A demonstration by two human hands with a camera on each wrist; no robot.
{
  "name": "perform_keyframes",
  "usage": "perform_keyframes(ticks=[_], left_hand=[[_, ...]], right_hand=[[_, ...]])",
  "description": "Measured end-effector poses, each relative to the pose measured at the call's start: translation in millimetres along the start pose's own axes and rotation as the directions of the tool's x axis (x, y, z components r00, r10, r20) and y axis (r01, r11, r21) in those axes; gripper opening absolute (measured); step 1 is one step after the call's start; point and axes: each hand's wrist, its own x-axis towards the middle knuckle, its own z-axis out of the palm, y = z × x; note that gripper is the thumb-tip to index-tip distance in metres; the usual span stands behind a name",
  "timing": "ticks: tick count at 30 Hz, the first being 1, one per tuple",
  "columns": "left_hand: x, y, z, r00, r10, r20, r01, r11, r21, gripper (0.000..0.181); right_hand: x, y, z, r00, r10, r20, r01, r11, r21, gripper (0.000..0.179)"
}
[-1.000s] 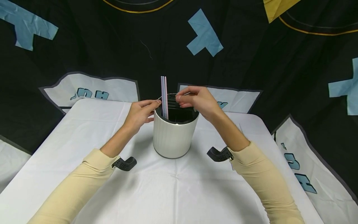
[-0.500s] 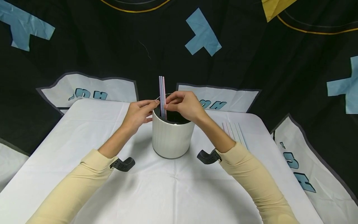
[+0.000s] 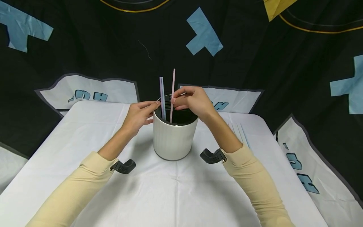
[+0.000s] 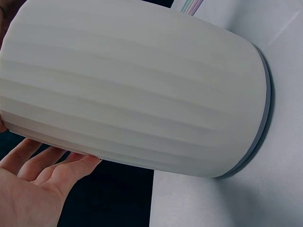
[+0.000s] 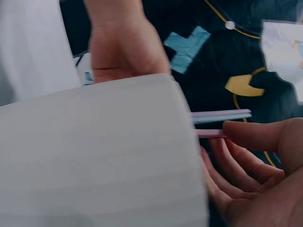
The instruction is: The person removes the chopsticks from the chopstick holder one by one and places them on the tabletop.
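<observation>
A white ribbed container (image 3: 174, 142) with a dark inside stands upright on the table. My left hand (image 3: 137, 115) holds its left side, thumb at the rim and fingers against the outer wall. Between the thumb and fingers of my right hand (image 3: 194, 101) is a pink straw (image 3: 173, 82), pinched over the opening, its lower end inside the container. To its left, a lilac and a light blue straw (image 3: 163, 94) lean upright within the rim. The right wrist view shows the thumb pressing on the pink straw (image 5: 208, 133).
Several pale straws (image 3: 241, 134) lie on the white-covered table (image 3: 175, 195) at the right, partly hidden by my right forearm. Behind the table hangs a black cloth (image 3: 113, 50) with blue patches.
My right hand moved left to the upright straws, pinched the pink one, then drew it up and right, apart from the other two. My left hand stays at the rim.
</observation>
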Motion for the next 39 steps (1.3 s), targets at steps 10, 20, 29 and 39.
perform_keyframes(ticks=[10,20,29,39], left_hand=[[0.6,0.0,1.8,1.000,0.004,0.004,-0.004,1.000,-0.009,0.044],[0.0,-0.5,2.1,1.000,0.001,0.003,-0.001,1.000,0.006,0.045],[-1.5,0.3,1.3,1.000,0.000,-0.001,0.000,1.000,0.014,0.045],[-1.5,-0.4,0.7,1.000,0.002,-0.002,-0.002,1.000,0.017,0.045]], right_hand=[[-5.8,-6,-25,0.999,0.013,-0.046,-0.004,0.985,0.175,0.010],[-17.0,-16,-46,0.981,-0.021,-0.195,0.086,0.939,0.332,0.014],[-26.8,-36,-74,0.942,-0.045,-0.333,0.199,0.873,0.446,0.019],[-41.6,-22,-107,0.937,0.015,-0.348,0.135,0.905,0.404,0.022]])
